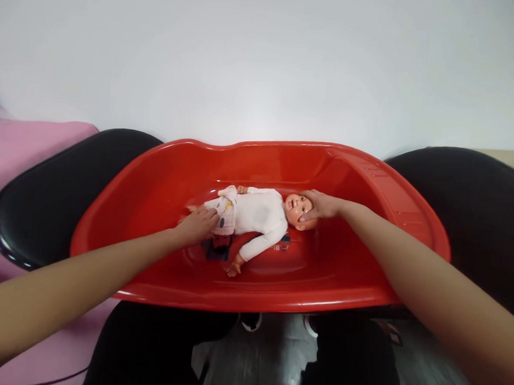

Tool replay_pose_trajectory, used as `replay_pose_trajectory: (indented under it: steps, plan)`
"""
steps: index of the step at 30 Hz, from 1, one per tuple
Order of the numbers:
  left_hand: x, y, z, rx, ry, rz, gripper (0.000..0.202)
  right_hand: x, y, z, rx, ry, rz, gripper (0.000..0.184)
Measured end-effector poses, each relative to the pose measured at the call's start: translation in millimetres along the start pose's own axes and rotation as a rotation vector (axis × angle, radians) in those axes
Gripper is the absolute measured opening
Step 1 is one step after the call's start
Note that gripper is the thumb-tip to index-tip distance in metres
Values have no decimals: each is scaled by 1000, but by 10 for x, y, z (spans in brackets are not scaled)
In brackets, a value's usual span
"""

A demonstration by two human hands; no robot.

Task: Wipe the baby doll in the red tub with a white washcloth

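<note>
A baby doll (258,216) in white clothes lies on its back inside a red plastic baby tub (366,257), head to the right. My right hand (321,207) cups the doll's head from behind, fingers wrapped round it. My left hand (199,225) rests closed on the doll's lower body at its patterned cloth, covering the legs. One doll arm sticks out toward me over the tub floor.
The tub rests across two black chair seats, one on the left (51,203) and one on the right (477,212). A pink cloth (20,143) lies at the far left. A white wall is behind. My dark-clothed legs and grey floor show below.
</note>
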State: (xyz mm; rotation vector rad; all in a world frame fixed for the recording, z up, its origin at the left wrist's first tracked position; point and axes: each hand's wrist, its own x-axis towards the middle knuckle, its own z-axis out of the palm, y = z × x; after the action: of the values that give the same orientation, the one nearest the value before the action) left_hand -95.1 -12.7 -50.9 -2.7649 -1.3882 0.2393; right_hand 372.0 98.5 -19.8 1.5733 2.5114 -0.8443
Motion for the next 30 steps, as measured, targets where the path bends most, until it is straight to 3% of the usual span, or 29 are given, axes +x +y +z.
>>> replay_pose_trajectory:
  steps: [2,7,12,15,18,24,27,30]
  plan:
    - [28,15,-12,31,10,-16,31,-25,-32,-4,0,7,-4,102]
    - [106,-51,-99,-38,-40,-51,43,-45,-67,-9,16,17,-10,104]
    - [120,-99,-422,-242,-88,134,17,-13,-54,-9,4,-4,-7,102]
    - [123,-67,-532,-353,-136,137,24,-33,-87,-15,9,5,-2,103]
    - [130,-35,-419,-333,-139,-6,37,-50,-115,-15,14,14,18,105]
    - [117,-77,37,-111,104,-50,67,-21,-87,-3,9,18,9,106]
    - [106,-86,127,-125,67,-5,78,-29,-95,-4,23,14,13,106]
    - [80,-50,119,-129,-7,2,66,-50,-114,-6,31,26,24,107]
